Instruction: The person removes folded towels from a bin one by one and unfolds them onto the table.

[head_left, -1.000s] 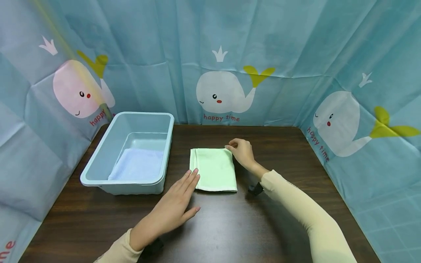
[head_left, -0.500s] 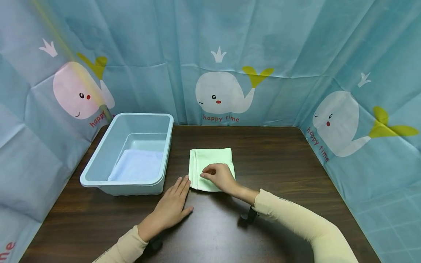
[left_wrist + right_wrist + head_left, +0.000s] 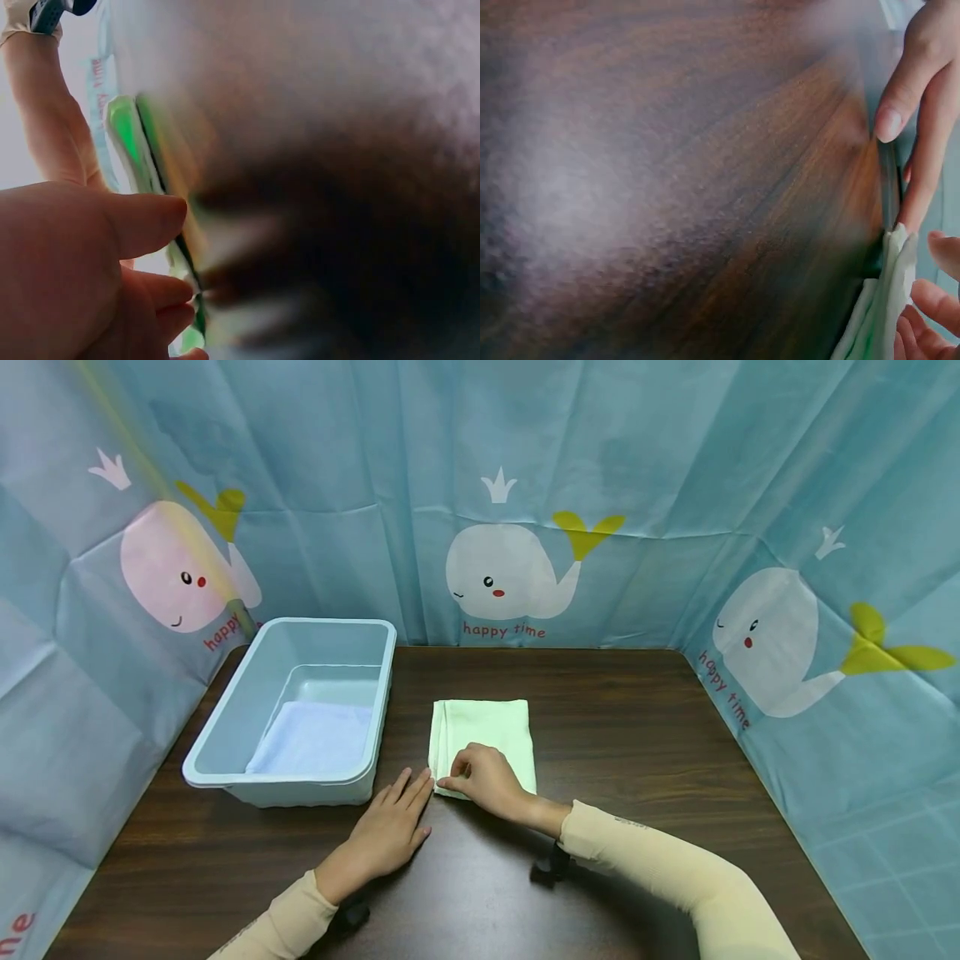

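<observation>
A folded pale green cloth (image 3: 491,727) lies flat on the dark wooden table, its layered fold along the left side. My left hand (image 3: 386,835) rests on the table with fingers extended, fingertips right at the cloth's near left corner. Over the cloth's near part is my right hand (image 3: 487,781), fingers loosely bent, thumb and forefinger close to that same corner. The right wrist view shows the raised cloth edge (image 3: 900,262) beside the right thumb (image 3: 945,251), which stands apart from the forefinger. Nothing shows between them.
Left of the cloth stands a light blue plastic basin (image 3: 375,693) with a folded pale blue cloth (image 3: 318,739) inside. Blue curtains with whale prints (image 3: 510,568) enclose the table (image 3: 615,718) at the back and both sides.
My right hand has come from the cloth's far right corner across to its near left corner. My left hand has shifted slightly left and lowered, off the cloth's left edge.
</observation>
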### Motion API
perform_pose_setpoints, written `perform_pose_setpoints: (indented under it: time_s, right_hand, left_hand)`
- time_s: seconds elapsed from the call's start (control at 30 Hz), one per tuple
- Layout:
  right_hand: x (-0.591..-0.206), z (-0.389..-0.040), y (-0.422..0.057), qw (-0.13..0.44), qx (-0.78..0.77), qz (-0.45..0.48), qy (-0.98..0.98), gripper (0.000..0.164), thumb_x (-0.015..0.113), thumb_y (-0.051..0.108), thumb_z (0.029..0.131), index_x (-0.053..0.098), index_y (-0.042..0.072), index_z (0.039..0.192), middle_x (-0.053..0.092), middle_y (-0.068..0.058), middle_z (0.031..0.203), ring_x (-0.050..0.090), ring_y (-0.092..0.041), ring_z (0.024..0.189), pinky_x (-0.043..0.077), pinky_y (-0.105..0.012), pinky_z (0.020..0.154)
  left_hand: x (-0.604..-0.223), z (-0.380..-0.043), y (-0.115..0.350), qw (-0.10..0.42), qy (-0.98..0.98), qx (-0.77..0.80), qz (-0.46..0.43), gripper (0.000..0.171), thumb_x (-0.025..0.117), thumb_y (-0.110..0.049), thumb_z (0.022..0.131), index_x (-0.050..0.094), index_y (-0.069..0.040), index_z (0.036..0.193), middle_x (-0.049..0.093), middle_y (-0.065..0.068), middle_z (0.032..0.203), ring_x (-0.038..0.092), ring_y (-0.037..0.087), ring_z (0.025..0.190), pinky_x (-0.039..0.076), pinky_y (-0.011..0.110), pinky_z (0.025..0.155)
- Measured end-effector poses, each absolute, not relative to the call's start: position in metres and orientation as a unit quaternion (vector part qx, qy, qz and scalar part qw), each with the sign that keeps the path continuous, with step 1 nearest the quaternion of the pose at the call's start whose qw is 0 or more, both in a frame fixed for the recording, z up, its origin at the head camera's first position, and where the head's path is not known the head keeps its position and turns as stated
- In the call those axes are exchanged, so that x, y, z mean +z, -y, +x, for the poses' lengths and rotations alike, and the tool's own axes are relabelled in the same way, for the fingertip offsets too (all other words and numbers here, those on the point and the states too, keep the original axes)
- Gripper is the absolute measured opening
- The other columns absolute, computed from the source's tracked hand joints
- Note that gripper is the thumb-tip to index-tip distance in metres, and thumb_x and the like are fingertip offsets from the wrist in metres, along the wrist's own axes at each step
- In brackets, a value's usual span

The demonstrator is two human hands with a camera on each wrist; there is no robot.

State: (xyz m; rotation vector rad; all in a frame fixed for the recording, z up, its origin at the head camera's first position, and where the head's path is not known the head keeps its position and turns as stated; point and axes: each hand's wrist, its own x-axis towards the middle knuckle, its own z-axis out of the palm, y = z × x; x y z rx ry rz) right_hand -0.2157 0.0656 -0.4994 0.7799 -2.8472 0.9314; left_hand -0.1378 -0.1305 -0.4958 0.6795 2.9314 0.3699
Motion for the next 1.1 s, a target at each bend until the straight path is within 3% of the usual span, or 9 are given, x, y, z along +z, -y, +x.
perform_pose_setpoints:
  time_s: [0.63, 1.1]
  right_hand:
    - [-0.5, -0.238, -0.046, 0.018, 0.221, 0.205, 0.953, 0.044, 0.081, 0.052, 0.077, 0.057, 0.016, 0.066, 0.056, 0.005, 0.065, 0.047, -0.006, 0.056, 0.038, -0.019, 0.051]
    - [-0.495, -0.24, -0.048, 0.008, 0.242, 0.197, 0.95, 0.016, 0.076, 0.022, 0.074, 0.064, 0.012, 0.076, 0.06, 0.005, 0.065, 0.047, -0.007, 0.054, 0.039, -0.02, 0.049]
  left_hand:
    - [-0.488, -0.137, 0.132, 0.091, -0.963, 0.11, 0.229, 0.065, 0.062, -0.029, 0.097, 0.038, -0.004, 0.152, 0.037, 0.011, 0.16, 0.025, 0.039, 0.151, 0.026, 0.059, 0.119]
    - [-0.485, -0.136, 0.131, 0.097, -0.962, 0.114, 0.227, 0.065, 0.064, -0.028, 0.096, 0.04, -0.004, 0.151, 0.035, 0.01, 0.161, 0.024, 0.039, 0.152, 0.026, 0.058, 0.119]
